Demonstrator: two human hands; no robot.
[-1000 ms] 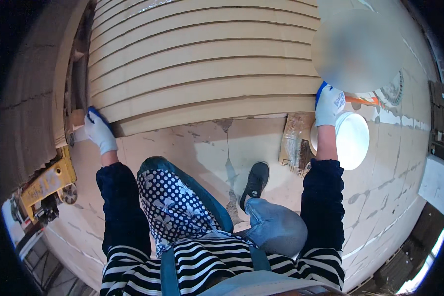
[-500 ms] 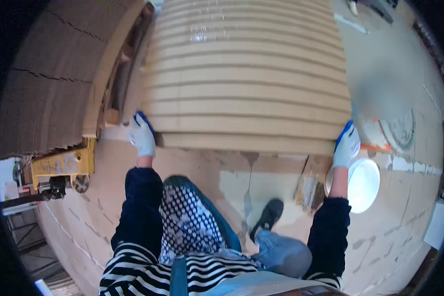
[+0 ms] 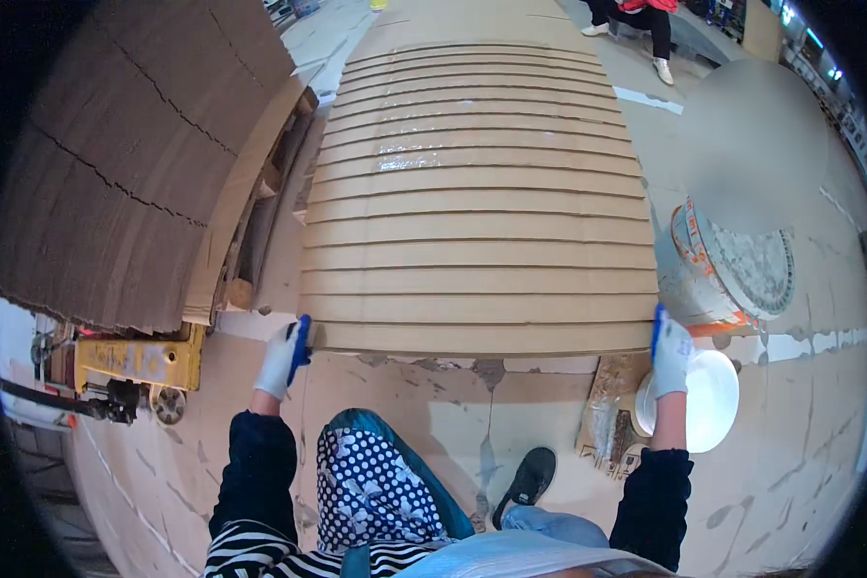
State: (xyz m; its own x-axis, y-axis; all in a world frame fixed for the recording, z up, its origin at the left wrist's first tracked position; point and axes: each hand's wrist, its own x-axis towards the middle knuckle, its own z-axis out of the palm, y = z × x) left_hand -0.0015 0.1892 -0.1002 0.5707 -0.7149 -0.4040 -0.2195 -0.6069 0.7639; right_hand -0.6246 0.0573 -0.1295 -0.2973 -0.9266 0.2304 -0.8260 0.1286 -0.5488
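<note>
A long run of brown cardboard sheets (image 3: pixel 482 227) overlaps like shingles in front of me, with a shiny wet-looking patch on its far left part. My left hand (image 3: pixel 283 358), in a white glove with blue palm, is at the near left corner, its fingers closed against the edge. At the near right corner, my right hand (image 3: pixel 671 354), gloved alike, grips the opposite edge with its fingers pointing away from me. The sheets hide part of the fingers on both sides.
On the left stands a tall cardboard stack (image 3: pixel 116 173) on a wooden pallet (image 3: pixel 260 217), beside a yellow pallet jack (image 3: pixel 140 360). To the right are a lidded bucket (image 3: pixel 713 270), a white bucket (image 3: pixel 713 400) and a cardboard scrap (image 3: pixel 607 409). A person (image 3: pixel 636 17) is at the far right.
The sheets and both hands now sit lower in the picture, and more of the far end shows. My hands have stayed at the two near corners.
</note>
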